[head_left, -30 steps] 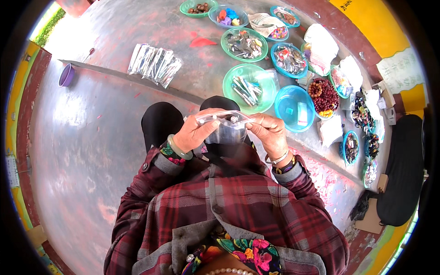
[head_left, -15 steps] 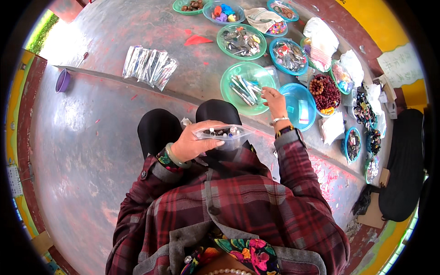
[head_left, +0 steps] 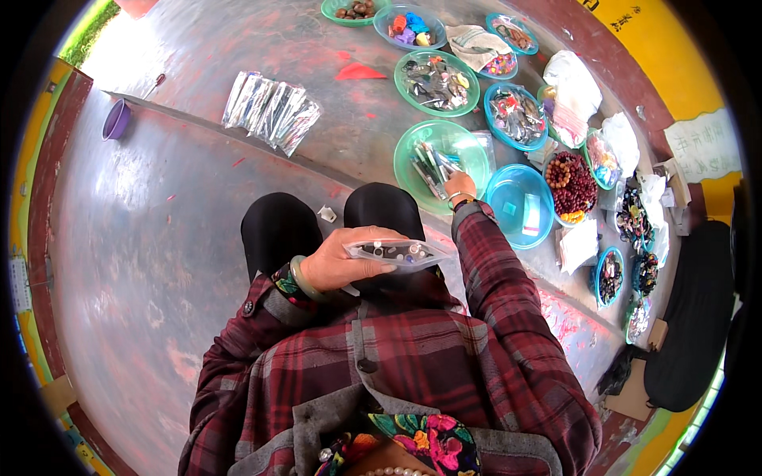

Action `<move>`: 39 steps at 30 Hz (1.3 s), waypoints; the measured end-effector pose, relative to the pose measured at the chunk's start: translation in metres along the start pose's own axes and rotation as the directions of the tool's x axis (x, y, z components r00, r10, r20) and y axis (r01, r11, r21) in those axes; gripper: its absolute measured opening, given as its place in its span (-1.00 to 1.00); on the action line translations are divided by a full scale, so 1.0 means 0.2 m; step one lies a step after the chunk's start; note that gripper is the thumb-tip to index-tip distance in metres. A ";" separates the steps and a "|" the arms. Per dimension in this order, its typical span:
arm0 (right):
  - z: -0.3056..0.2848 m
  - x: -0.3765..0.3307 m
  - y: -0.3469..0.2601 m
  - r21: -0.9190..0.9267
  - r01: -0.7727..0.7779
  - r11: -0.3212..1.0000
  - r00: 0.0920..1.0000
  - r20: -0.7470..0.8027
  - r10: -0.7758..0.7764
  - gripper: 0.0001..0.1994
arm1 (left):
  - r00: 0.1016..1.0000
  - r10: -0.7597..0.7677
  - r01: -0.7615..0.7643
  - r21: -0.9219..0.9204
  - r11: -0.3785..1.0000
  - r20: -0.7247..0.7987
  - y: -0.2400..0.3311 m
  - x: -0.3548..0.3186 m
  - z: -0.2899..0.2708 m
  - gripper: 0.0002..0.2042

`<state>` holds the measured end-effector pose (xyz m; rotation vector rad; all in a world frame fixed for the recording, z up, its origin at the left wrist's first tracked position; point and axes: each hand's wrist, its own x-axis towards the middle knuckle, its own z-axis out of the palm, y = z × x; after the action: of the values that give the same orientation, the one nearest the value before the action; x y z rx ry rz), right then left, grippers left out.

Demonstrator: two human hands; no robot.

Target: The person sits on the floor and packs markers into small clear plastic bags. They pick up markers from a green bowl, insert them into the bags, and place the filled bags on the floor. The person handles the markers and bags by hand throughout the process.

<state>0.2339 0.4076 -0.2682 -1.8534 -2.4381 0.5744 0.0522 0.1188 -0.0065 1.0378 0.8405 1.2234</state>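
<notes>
In my left hand (head_left: 337,258) is a clear plastic bag (head_left: 425,264), its mouth spread above my knees. Thumb and fingers grip the bag's left side. Inside, dark, white and blue ends show, like pens standing upright. My right hand (head_left: 459,185) reaches into a green plastic basin (head_left: 406,178) at the basin's right near side. Its bent fingers are closed at the ends of loose pens (head_left: 432,169), and the fingertips are partly hidden. Right of that hand stands a blue basin (head_left: 494,226) with a flat whitish packet (head_left: 531,214) in it.
Several packed bundles of pens (head_left: 272,111) lie on the raised floor at the far left. Basins of small goods, such as the green one (head_left: 401,75) and one of dark red beads (head_left: 571,184), crowd the right. A floor step (head_left: 198,136) runs across. A purple bowl (head_left: 117,119) sits far left.
My right hand has moved left and down, from the basin's right rim into the pens. The plastic bag stays in my left hand, now slightly lower. The view has shifted a little.
</notes>
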 end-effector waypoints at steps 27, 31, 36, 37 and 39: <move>-1.32 -0.96 -0.18 0.886 0.333 -0.322 0.910 -0.391 -0.137 -0.71 | 0.991 0.134 -0.132 0.064 0.989 -0.026 -0.04 -0.04 0.09 -0.60; -1.48 -1.17 -0.43 0.860 0.464 -0.211 0.774 -0.510 -0.376 -0.74 | 0.990 0.142 -0.142 0.046 0.989 0.003 -0.08 -0.03 0.10 -0.57; -1.46 -1.29 -0.59 0.765 0.636 -0.098 0.650 -0.600 -0.467 -0.76 | 0.986 0.167 -0.167 0.204 0.965 0.019 -0.08 -0.03 0.10 -0.54; -1.46 -1.30 -0.61 0.776 0.625 -0.085 0.656 -0.582 -0.480 -0.76 | 0.987 0.161 -0.162 0.178 0.971 0.017 -0.07 -0.03 0.10 -0.54; -1.46 -1.31 -0.62 0.795 0.603 -0.060 0.669 -0.545 -0.505 -0.77 | 0.989 0.150 -0.151 0.127 0.980 0.014 -0.07 -0.04 0.11 -0.54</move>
<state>0.2650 0.2133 0.0937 -0.2203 -1.6245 1.3944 0.0753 0.1077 -0.0134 1.2257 0.8578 1.3068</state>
